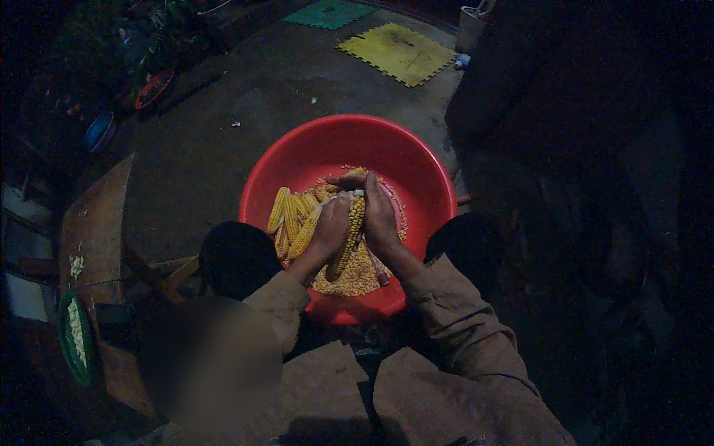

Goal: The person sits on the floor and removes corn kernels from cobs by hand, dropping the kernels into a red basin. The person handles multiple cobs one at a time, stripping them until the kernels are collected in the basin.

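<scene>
A corn cob (352, 238) is held between my two hands above a red basin (297, 152), tilted with its lower end toward me. My left hand (332, 227) is closed around its left side. Against its right side and upper end, my right hand (381, 217) is pressed, its fingers curving over the top. Whole yellow corn cobs (291, 214) lie in the basin left of my hands. Loose corn kernels (353, 280) cover the basin's bottom below them. A small dark reddish object (382, 277), unclear in kind, lies among the kernels near my right wrist.
My knees flank the basin. At left stands a wooden table or stool (93, 230), with a green tray (65, 327) of pale pieces beside it. Farther off are a red bowl (155, 89), a blue basin (100, 132), and yellow (399, 52) and green (327, 13) foam mats.
</scene>
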The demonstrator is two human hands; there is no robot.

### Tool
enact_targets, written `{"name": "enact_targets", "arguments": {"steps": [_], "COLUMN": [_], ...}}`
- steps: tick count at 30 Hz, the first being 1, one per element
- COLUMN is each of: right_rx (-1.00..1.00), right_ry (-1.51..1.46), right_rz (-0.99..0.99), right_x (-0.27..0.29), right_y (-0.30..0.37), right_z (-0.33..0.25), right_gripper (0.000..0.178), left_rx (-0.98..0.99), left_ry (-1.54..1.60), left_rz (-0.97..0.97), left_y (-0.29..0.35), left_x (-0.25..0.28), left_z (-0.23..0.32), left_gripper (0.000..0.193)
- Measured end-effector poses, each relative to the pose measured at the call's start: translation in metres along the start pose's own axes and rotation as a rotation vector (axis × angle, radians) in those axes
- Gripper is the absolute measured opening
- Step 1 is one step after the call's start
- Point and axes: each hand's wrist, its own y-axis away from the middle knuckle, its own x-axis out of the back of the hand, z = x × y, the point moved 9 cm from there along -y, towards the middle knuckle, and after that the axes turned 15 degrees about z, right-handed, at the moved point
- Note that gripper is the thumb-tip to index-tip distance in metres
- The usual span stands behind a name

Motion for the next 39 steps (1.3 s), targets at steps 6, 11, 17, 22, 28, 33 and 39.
{"name": "enact_targets", "arguments": {"steps": [6,11,17,22,28,33,39], "right_rx": [-0.039,-0.122,-0.019,0.053,-0.009,0.034,-0.046], "right_ry": [0.035,0.099,0.197,0.142,0.082,0.140,-0.064], "right_rz": [-0.063,-0.138,-0.153,-0.130,-0.071,0.028,0.053], "right_x": [0.008,0.017,0.014,0.013,0.013,0.022,0.022], "right_y": [0.001,-0.011,-0.022,-0.025,-0.018,-0.020,-0.021], "right_z": [-0.012,0.003,0.002,0.006,0.003,-0.005,0.010], "right_gripper": [0.048,0.031,0.026,0.028,0.029,0.030,0.027], "left_rx": [0.472,0.441,0.402,0.385,0.491,0.339,0.380], "left_ry": [0.171,0.317,0.202,0.185,0.283,0.275,0.077], "left_rz": [-0.213,-0.279,-0.363,-0.329,-0.355,-0.298,-0.261], "left_y": [0.018,0.020,0.021,0.019,0.022,0.024,0.020], "left_x": [-0.010,-0.014,-0.017,-0.017,-0.018,-0.020,-0.019], "left_z": [0.026,0.039,0.035,0.028,0.022,0.036,0.002], "left_gripper": [0.069,0.074,0.063,0.053,0.052,0.055,0.053]}}
